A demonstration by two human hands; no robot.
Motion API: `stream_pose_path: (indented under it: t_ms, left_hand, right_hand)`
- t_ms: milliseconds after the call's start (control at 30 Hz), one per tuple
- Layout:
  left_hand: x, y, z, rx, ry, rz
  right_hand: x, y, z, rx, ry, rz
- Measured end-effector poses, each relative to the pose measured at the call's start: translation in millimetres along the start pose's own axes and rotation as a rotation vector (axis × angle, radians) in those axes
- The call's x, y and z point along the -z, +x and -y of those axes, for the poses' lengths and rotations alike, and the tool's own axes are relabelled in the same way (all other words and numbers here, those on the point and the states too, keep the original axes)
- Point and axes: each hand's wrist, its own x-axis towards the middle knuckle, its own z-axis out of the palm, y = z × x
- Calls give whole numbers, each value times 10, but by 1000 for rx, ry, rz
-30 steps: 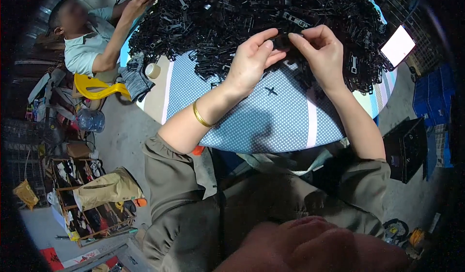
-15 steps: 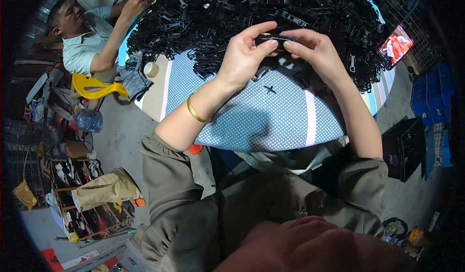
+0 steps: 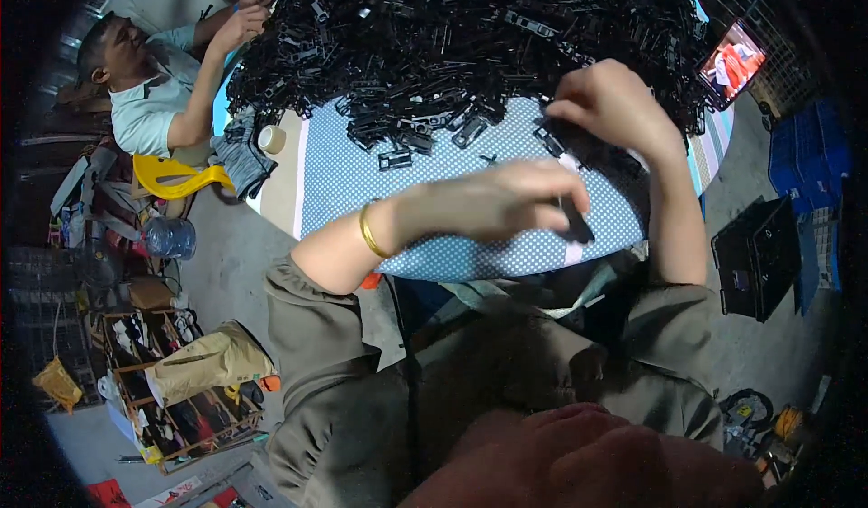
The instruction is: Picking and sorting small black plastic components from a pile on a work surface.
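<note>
**One black piece in my left hand, the right at the edge of the heap**

My left hand (image 3: 493, 205) lies across the middle of the worktop (image 3: 434, 246), fingers curled over a small black plastic part (image 3: 573, 221) whose end pokes out below my fingertips. The hand is closed around it, not clenched; the part looks narrow, flat and stiff, with a matte finish. A thin gold bangle (image 3: 371, 230) sits on that wrist.

My right hand (image 3: 615, 110) is farther out, at the near rim of the big pile of black parts (image 3: 470, 38). Its fingers bend down onto the pieces there, but I cannot tell whether they have pinched one or only rest on them.

As I judge it, I am between pieces: one held, the next being picked out. That calls for singling one clip out of a tangle where everything is the same colour and hooks into its neighbours, so I would lift straight and shake it loose.

The cloth on the worktop is blue with fine white dots and a pale stripe. A few loose parts (image 3: 395, 158) lie apart from the heap. Across the worktop another person's hand (image 3: 242, 22) works at the far side, near a roll of tape (image 3: 271, 138).
</note>
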Motion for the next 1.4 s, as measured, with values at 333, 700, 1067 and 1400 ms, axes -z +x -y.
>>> stream_pose_path:
  t_ms: [333, 700, 1067, 1400]
  left_hand:
    - [-83, 105, 113, -390, 139, -238]
    - [740, 95, 510, 111, 1098, -959]
    - [456, 6, 174, 22, 405, -882]
    - [432, -29, 302, -4, -858, -817]
  right_hand:
    - [-142, -77, 165, 137, -124, 41]
    - [-47, 56, 191, -1, 788, -144]
    - [-111, 115, 75, -22, 908, -360]
    - [-187, 155, 143, 91, 648, -560]
